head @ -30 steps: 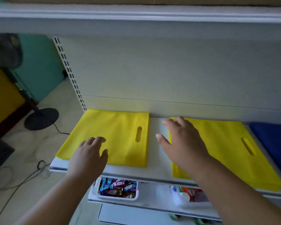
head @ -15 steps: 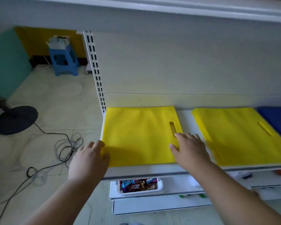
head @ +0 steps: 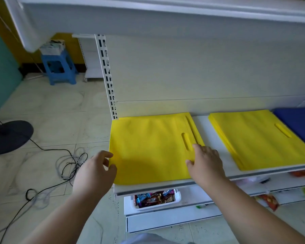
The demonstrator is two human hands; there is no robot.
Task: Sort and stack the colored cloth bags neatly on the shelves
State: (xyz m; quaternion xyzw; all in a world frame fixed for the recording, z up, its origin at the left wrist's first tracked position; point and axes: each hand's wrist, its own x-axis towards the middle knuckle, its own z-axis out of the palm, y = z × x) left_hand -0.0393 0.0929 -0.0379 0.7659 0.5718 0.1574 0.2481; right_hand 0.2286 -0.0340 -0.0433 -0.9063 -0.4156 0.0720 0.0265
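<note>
Both hands now flank the yellow bag [head: 151, 148]: left fingers [head: 107, 154] pinching its edge, right fingers [head: 196, 148] resting flat.

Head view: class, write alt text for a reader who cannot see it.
Two hands frame a yellow bag stack on a white shelf: the left hand at its left edge, the right hand on its right edge. A second yellow stack and blue bags lie further right.

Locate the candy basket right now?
Head view, lower centre: the candy basket sits on the lower shelf, directly beneath the left yellow bag stack, below and between both hands.
</note>
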